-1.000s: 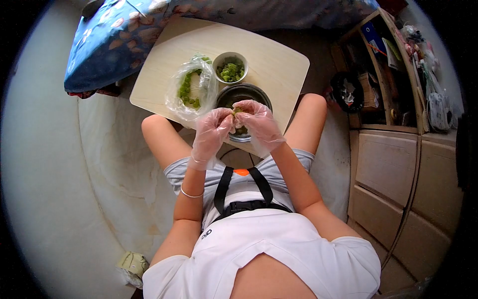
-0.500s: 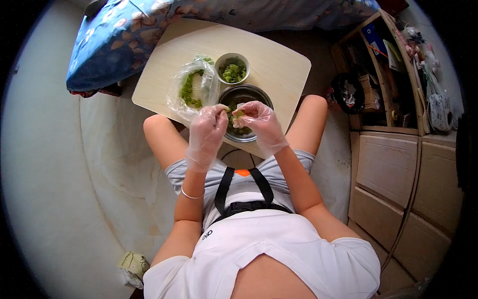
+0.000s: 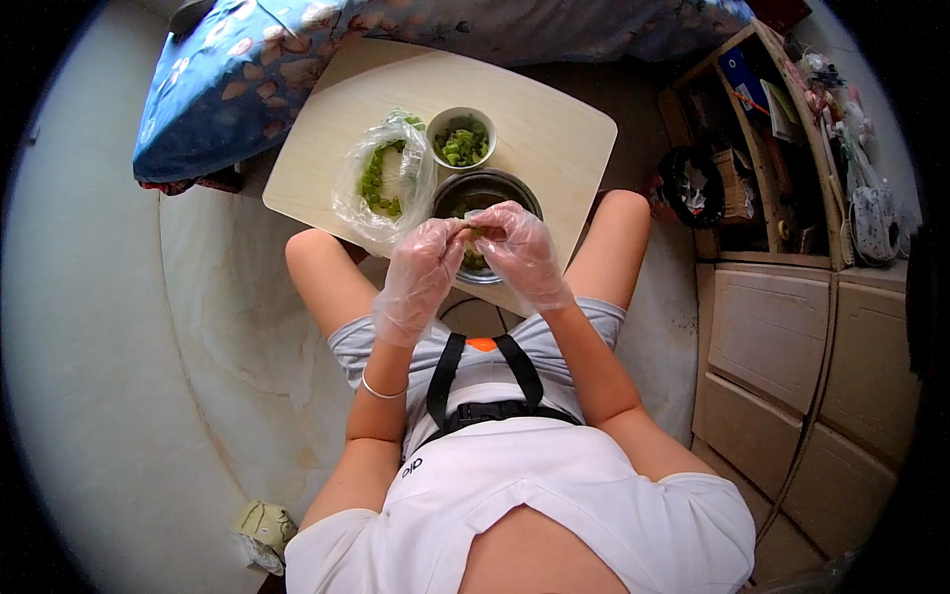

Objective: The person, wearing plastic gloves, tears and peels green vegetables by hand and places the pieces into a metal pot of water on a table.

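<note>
My left hand [image 3: 423,269] and my right hand [image 3: 519,253], both in clear plastic gloves, meet fingertip to fingertip over the near part of a metal bowl [image 3: 507,181]. A small green piece shows between the pinched fingers, partly hidden by them. More green pieces lie in the metal bowl. Just behind it stands a white bowl [image 3: 463,138] holding chopped-looking green pieces. Left of the bowls lies an open clear plastic bag [image 3: 414,181] with green pieces inside.
The bowls and bag stand on a low pale table [image 3: 327,163]. A bed with a blue flowered cover [image 3: 213,109] is behind it. At the right are a wooden shelf [image 3: 767,129], a black-lined bin [image 3: 691,186] and cabinets [image 3: 767,327].
Half a second ago my hands were slightly apart over the metal bowl; now their fingertips are together again. The bowls and bag have stayed in place.
</note>
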A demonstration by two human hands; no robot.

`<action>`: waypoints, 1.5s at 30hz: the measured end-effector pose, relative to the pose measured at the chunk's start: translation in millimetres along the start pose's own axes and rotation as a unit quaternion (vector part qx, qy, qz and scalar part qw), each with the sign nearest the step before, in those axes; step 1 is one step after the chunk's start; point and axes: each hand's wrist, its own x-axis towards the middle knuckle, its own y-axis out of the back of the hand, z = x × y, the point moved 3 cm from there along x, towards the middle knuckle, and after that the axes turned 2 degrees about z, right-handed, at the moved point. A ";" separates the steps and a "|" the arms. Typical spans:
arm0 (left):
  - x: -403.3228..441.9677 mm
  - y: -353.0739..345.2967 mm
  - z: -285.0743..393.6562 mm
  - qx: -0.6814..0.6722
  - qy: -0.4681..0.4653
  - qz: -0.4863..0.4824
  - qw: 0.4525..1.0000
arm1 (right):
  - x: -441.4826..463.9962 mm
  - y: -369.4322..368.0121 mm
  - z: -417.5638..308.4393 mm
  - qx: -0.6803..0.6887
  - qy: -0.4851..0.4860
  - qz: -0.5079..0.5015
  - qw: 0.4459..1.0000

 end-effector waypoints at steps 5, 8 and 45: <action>0.8 -0.5 -0.4 0.005 -0.029 0.016 0.999 | 1.5 -0.2 -12.1 -0.101 0.041 -0.011 0.994; -0.2 -5.0 -4.7 0.053 -0.050 0.023 0.997 | 0.4 -1.4 -8.8 -0.093 0.031 -0.015 0.995; -2.5 -0.4 11.0 0.171 -0.049 0.061 0.982 | -7.8 -2.0 22.7 0.199 -0.221 -0.026 0.954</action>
